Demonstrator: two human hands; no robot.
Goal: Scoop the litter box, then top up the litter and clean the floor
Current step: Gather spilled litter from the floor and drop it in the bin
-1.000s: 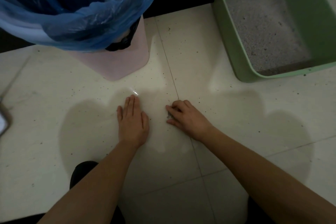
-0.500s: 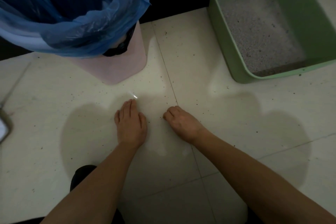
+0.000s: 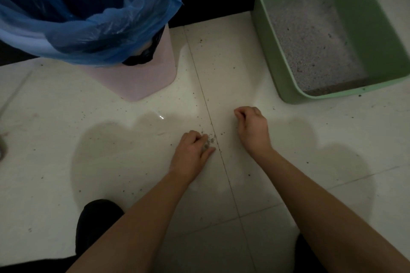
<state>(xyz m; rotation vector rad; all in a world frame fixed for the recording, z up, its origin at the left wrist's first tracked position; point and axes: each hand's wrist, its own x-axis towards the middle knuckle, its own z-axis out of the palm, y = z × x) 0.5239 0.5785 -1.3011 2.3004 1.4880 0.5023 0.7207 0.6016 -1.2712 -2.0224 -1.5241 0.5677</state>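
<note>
Spilled litter grains [image 3: 209, 139] lie in a small grey heap on the cream tiled floor [image 3: 221, 68], beside a tile joint. My left hand [image 3: 192, 154] rests on the floor with its fingers curled round this heap, thumb stretched out alongside. My right hand [image 3: 253, 128] sits a short way to the right across the joint, knuckles up, fingers curled under; nothing shows in it. The green litter box [image 3: 263, 29] stands at the upper right with pale grey litter [image 3: 310, 40] in its bottom.
A pink trash bin [image 3: 137, 80] lined with a blue bag [image 3: 99, 29] stands at the upper left. More grains dot the tiles around both hands. A black baseboard [image 3: 210, 6] runs behind. My dark-clad knee [image 3: 97, 217] is at the bottom left.
My left hand, flat before, has slid right toward the joint and curled round a heap of grains. My right hand has moved right and farther from me, toward the litter box.
</note>
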